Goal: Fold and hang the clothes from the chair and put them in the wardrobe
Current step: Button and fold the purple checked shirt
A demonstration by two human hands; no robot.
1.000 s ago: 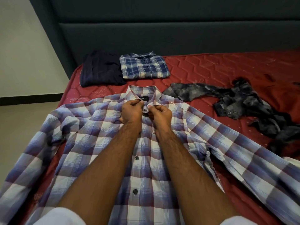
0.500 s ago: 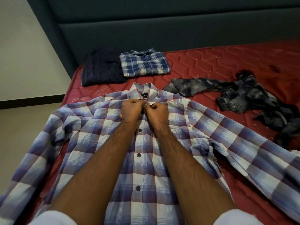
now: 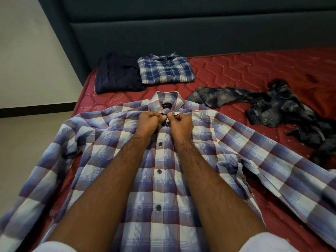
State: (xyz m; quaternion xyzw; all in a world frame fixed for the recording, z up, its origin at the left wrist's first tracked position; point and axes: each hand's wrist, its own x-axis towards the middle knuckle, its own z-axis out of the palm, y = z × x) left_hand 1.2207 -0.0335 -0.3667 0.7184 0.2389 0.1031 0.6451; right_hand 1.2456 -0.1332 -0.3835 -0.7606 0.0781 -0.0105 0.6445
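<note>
Both my hands have crept up to the collar. My left hand (image 3: 148, 121) and right hand (image 3: 180, 123) pinch the shirt (image 3: 163, 179) at its top button; it lies flat on the bed (image 3: 254, 70).

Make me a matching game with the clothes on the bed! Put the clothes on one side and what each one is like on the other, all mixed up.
Clothes:
1. big checked shirt
2. small blue checked shirt
3. dark navy garment
4. grey patterned garment

What it is like:
A. crumpled, not folded, on the right
B. folded, far left by the headboard
C. spread flat, both hands at its collar
D. folded, next to the navy one

Pairs: 1-C, 2-D, 3-B, 4-A
</note>
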